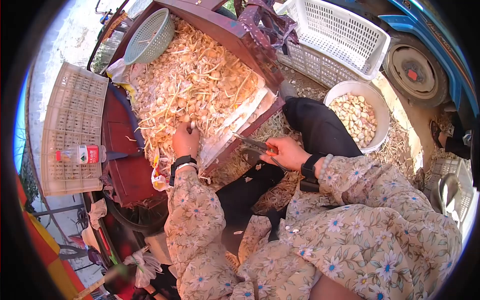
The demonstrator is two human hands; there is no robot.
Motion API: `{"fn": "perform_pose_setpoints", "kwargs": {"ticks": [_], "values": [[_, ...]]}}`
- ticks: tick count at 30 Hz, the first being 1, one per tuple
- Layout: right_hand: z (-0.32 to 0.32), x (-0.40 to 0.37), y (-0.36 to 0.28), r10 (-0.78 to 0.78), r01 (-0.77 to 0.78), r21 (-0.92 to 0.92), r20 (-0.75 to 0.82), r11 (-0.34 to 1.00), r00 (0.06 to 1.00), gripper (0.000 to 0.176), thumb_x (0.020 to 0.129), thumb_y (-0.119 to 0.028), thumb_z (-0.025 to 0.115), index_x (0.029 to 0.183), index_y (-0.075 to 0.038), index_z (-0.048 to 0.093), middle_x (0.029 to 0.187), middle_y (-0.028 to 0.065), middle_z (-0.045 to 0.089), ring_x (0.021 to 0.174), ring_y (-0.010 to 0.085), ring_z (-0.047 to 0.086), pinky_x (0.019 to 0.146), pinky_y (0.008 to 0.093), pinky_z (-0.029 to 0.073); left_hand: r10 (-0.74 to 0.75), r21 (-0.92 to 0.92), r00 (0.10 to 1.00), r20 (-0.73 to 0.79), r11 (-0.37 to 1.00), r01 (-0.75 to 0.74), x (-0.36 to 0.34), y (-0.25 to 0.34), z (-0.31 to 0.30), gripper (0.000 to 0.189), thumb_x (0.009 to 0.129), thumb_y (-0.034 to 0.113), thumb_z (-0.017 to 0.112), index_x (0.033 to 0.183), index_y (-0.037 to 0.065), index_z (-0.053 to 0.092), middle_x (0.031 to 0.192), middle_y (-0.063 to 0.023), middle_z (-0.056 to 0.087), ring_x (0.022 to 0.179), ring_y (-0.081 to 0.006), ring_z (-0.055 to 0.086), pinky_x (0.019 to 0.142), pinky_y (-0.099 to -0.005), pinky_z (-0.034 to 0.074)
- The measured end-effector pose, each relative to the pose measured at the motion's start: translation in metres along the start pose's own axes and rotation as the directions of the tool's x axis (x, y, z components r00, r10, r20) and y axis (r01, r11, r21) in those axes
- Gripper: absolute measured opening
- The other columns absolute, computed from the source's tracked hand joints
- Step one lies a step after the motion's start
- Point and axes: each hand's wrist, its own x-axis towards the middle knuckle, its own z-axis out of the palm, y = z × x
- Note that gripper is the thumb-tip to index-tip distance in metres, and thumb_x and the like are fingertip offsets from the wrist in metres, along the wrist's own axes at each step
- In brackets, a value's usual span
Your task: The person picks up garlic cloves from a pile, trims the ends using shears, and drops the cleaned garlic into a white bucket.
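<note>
My left hand [186, 141] is at the near edge of a big heap of garlic [195, 75] with dry stalks and skins, its fingers closed on a small pale garlic bulb [193, 125]. The heap lies on a red wooden surface [120, 175]. To the right, my right hand [287, 152] is wrapped round the orange-handled scissors [252, 142], whose blades point left toward the heap's edge. The blades do not touch the bulb. A white bucket [384, 116] of pale garlic pieces [354, 116] stands beyond my knee.
A green basket [150, 37] rests on the heap's back left. White crates [340, 35] stand at the back right beside a blue vehicle's wheel [415, 67]. At the left, a bottle [82, 154] lies against an upright crate [75, 120]. Another person's foot [436, 134] is far right.
</note>
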Motion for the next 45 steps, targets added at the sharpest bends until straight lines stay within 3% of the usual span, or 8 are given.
{"fn": "perform_pose_setpoints", "kwargs": {"ticks": [11,15,18,22,26,31,38,45], "values": [[0.003,0.002,0.005,0.055,-0.055,-0.016,-0.004,0.998,0.998,0.031,0.071,-0.029,0.071,0.075,-0.002,0.056,0.066,0.0153,0.058,0.065,0.0282,0.06,0.059,0.0337,0.045,0.13,-0.04,0.991,0.03,0.991,-0.129,0.003,0.001,0.0,0.019,0.078,0.015,0.059,0.091,0.001,0.06,0.072,-0.0139,0.064,0.066,-0.0282,0.062,0.061,-0.0363,0.047],[0.001,0.004,0.0,0.066,-0.066,-0.015,0.013,0.998,0.998,0.031,0.071,-0.029,0.07,0.073,-0.002,0.055,0.065,0.0146,0.059,0.064,0.0278,0.06,0.058,0.0341,0.045,-0.027,-0.137,0.996,-0.088,0.99,0.015,-0.006,-0.011,-0.012,0.011,0.079,0.011,0.056,0.083,0.001,0.056,0.062,-0.0078,0.059,0.053,-0.0146,0.056,0.049,-0.0295,0.044],[0.003,0.004,0.0,0.058,-0.058,-0.005,0.016,0.998,0.998,0.03,0.072,-0.028,0.07,0.072,-0.002,0.055,0.064,0.0134,0.059,0.063,0.0273,0.06,0.057,0.0342,0.045,-0.348,-0.594,0.937,0.041,0.745,0.303,-0.016,-0.027,-0.02,0.012,0.079,0.009,0.053,0.087,0.002,0.055,0.06,-0.0041,0.055,0.048,-0.0111,0.051,0.042,-0.0243,0.039],[0.006,0.004,0.001,0.041,-0.042,0.013,0.02,0.999,0.999,0.031,0.073,-0.026,0.07,0.071,-0.002,0.051,0.06,0.0124,0.053,0.056,0.0242,0.053,0.053,0.0329,0.041,-0.262,-0.619,0.962,0.072,0.745,0.249,-0.025,-0.029,-0.022,0.014,0.079,0.007,0.052,0.092,0.002,0.055,0.063,-0.0005,0.054,0.046,-0.0073,0.047,0.041,-0.0212,0.035],[0.007,0.004,0.003,0.02,-0.02,-0.007,0.006,1.0,1.0,0.032,0.074,-0.025,0.071,0.071,-0.002,0.049,0.059,0.0123,0.051,0.052,0.0234,0.049,0.051,0.0323,0.04,-0.146,-0.495,0.988,0.049,0.856,0.152,-0.013,-0.024,-0.012,0.015,0.078,0.006,0.053,0.091,0.001,0.058,0.065,-0.0006,0.056,0.052,-0.0063,0.049,0.046,-0.0217,0.039],[0.003,0.005,-0.003,0.075,-0.074,-0.05,0.022,0.996,0.997,0.026,0.072,-0.025,0.069,0.074,-0.003,0.056,0.063,0.012,0.059,0.061,0.0268,0.06,0.057,0.0346,0.045,0.122,0.078,0.99,-0.07,0.99,-0.116,0.007,0.002,-0.014,0.028,0.074,0.01,0.062,0.101,0.004,0.061,0.093,-0.019,0.06,0.083,-0.0358,0.058,0.073,-0.0387,0.046],[0.007,0.005,0.004,0.013,-0.013,0.003,-0.008,1.0,1.0,0.031,0.073,-0.024,0.071,0.072,-0.002,0.049,0.06,0.0127,0.052,0.054,0.0255,0.051,0.051,0.033,0.041,0.075,0.289,0.993,0.089,0.952,-0.098,0.016,0.003,-0.009,0.025,0.073,0.01,0.064,0.097,0.003,0.059,0.091,-0.0191,0.059,0.085,-0.036,0.057,0.072,-0.0404,0.046],[0.006,0.002,0.005,-0.033,0.032,-0.036,-0.037,0.999,0.999,0.032,0.073,-0.026,0.071,0.076,-0.002,0.05,0.065,0.0129,0.053,0.058,0.0271,0.054,0.054,0.0336,0.042,-0.159,-0.623,0.975,0.155,0.75,0.221,-0.017,0.007,-0.031,0.022,0.084,0.007,0.057,0.102,0.004,0.046,0.078,-0.0099,0.06,0.056,-0.0088,0.053,0.046,-0.0198,0.039]]}}
